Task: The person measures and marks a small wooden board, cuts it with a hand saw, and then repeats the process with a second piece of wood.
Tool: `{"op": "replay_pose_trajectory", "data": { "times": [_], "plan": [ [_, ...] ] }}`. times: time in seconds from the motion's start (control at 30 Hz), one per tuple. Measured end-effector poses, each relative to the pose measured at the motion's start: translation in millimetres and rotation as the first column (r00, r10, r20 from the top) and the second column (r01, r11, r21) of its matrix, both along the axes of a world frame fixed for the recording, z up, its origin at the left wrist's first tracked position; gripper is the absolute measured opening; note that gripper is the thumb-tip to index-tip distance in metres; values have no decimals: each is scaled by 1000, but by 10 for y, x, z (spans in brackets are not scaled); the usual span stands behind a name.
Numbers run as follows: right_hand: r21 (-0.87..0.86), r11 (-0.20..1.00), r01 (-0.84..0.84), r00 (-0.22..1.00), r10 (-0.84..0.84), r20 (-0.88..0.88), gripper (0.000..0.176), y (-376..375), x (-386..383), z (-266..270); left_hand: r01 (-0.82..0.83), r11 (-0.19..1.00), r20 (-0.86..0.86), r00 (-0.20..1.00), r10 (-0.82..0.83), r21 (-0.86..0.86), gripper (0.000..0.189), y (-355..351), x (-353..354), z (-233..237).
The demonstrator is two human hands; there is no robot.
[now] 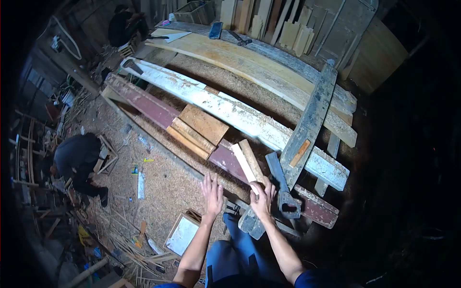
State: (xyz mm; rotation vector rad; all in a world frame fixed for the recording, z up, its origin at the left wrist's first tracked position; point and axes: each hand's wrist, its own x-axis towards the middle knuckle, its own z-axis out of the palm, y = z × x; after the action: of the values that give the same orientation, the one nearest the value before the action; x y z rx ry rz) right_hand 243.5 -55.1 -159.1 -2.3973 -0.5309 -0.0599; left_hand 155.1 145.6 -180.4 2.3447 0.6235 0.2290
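Note:
My left hand (212,196) is held beside the near edge of the dark red plank (228,161), fingers stretched out and nothing in it. My right hand (262,197) closes on the near end of a pale wood strip (244,162). A browner wood strip (251,159) lies alongside it, reaching the same hand; whether the fingers grip that one too is hard to see. Just right of this hand, a handsaw (279,180) leans across the planks. Left of the strips, a square board (203,126) and several narrow wood pieces (191,139) rest on the red plank.
A white plank (230,109) and a wide yellowish board (230,62) run behind. A grey cross board (311,120) bears a small wood block (300,153). Below left stands a wooden box (184,234) on the sawdust-covered floor. One person (79,158) crouches left; another (126,26) sits behind.

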Motion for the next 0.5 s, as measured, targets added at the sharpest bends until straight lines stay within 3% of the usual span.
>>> {"op": "replay_pose_trajectory", "data": {
  "times": [0.37,0.5],
  "plan": [
    [-24,997,-69,993,71,92,45,-1141,-628,15,24,998,39,999,-22,-52,56,-1479,-991,-126],
    [15,997,-75,997,75,28,44,-1365,-479,375,17,996,-31,999,-20,-87,57,-1834,-1026,-21]
  ]
}}
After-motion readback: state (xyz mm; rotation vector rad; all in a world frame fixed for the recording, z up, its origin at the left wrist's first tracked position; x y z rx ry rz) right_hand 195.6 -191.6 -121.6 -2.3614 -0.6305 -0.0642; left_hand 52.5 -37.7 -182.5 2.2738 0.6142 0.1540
